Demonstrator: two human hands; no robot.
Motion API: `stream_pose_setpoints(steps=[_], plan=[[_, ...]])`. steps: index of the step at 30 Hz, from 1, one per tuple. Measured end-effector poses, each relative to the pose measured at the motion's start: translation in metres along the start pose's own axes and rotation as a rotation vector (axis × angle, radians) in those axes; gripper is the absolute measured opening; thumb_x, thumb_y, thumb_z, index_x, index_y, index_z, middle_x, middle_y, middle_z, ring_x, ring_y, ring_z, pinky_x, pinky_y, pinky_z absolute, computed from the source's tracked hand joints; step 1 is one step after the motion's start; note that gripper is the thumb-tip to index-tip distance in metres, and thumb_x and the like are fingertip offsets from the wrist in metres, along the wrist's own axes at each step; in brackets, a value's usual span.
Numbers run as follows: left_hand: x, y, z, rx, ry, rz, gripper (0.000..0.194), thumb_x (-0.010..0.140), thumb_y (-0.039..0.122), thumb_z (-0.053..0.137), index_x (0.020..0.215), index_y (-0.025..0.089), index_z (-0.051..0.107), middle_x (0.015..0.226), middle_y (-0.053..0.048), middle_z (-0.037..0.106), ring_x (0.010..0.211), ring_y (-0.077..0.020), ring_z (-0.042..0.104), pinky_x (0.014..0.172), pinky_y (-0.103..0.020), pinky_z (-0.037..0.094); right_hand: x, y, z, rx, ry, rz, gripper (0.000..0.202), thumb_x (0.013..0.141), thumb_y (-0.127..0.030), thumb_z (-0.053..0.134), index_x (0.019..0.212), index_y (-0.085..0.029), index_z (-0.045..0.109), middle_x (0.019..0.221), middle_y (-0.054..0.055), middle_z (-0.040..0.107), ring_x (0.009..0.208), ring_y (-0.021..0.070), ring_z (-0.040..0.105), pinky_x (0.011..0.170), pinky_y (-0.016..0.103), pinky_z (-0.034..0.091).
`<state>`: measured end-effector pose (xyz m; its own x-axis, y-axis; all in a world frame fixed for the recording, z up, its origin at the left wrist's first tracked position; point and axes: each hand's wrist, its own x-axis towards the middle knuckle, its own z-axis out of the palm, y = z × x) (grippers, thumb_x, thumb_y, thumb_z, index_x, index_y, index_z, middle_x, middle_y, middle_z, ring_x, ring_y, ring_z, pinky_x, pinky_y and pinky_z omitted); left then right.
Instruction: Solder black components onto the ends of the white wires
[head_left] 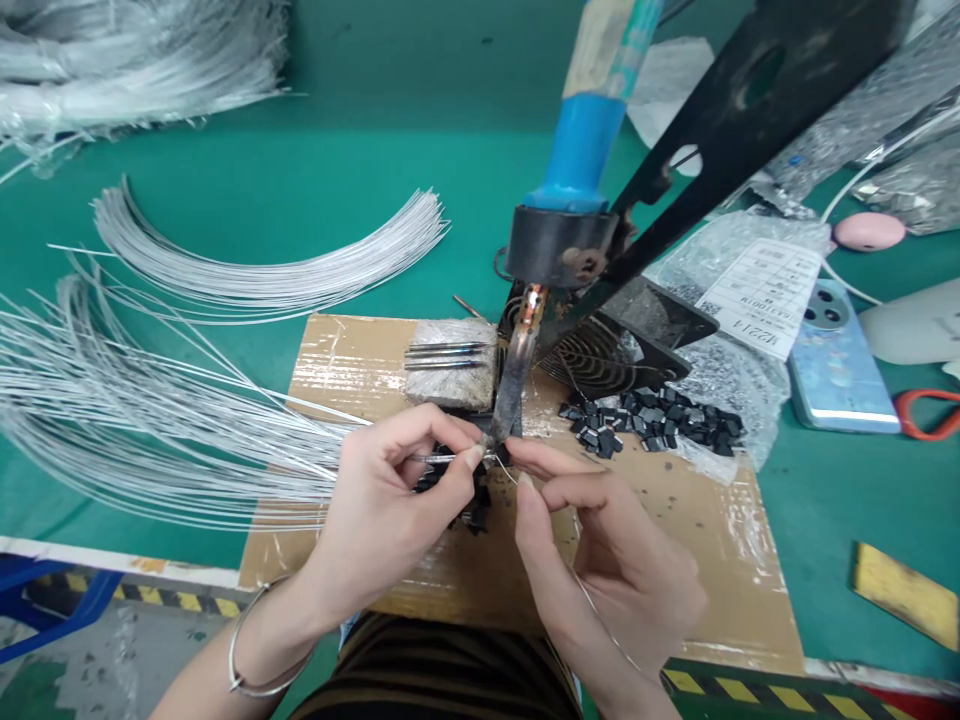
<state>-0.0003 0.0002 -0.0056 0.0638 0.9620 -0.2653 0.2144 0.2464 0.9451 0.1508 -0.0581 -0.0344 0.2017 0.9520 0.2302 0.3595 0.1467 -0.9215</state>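
A soldering iron with a blue handle (576, 150) points down from a black stand, its tip just above and between my hands. My left hand (405, 495) pinches a thin grey wire right at the left of the tip. A thin strand of solder wire (604, 622) runs across my right hand (607, 550), whose thumb and index finger pinch its end near the tip. Small black parts (474, 505) lie below the tip, partly hidden by my left hand. Loose grey wires (225, 440) fan out to the left of that hand.
Brown cardboard (720, 580) covers the work spot. Behind it, a pale block (454, 385) bears thin metal rods. Black connectors (660, 418) lie in a pile at right, near a blue phone (844, 365) and a yellow sponge (906, 595). A curved wire bundle (277, 275) lies at back left.
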Motion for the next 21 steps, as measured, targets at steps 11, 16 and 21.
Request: stream_pose_setpoints(steps=[11,16,21], plan=[[-0.0015,0.0004,-0.0011,0.007,0.018,-0.003,0.012,0.081,0.017,0.073,0.069,0.019,0.072,0.078,-0.003,0.079,0.051,-0.0099,0.048,0.048,-0.026,0.027,0.0005,0.0007,0.0007,-0.039,0.019,-0.026,0.018,0.095,-0.007,0.073,0.092,-0.024,0.067,0.116,0.005,0.085,0.094,0.0163,0.084,0.084,0.024,0.066],[-0.0018,-0.001,-0.0014,0.012,0.019,0.0,0.01,0.08,0.016,0.073,0.07,0.019,0.073,0.077,-0.003,0.079,0.054,-0.0104,0.05,0.05,-0.025,0.031,-0.0007,0.0026,0.0023,-0.029,0.022,-0.034,0.017,0.096,-0.009,0.073,0.091,-0.024,0.067,0.116,0.006,0.085,0.095,0.0183,0.084,0.082,0.025,0.067],[0.0003,0.0001,0.0,0.004,0.013,0.01,0.011,0.08,0.015,0.072,0.069,0.018,0.072,0.074,-0.001,0.078,0.053,-0.0092,0.048,0.051,-0.023,0.034,-0.0014,0.0037,0.0031,-0.036,0.027,-0.032,0.015,0.096,-0.01,0.073,0.092,-0.024,0.068,0.115,0.006,0.085,0.095,0.0187,0.084,0.081,0.026,0.067]])
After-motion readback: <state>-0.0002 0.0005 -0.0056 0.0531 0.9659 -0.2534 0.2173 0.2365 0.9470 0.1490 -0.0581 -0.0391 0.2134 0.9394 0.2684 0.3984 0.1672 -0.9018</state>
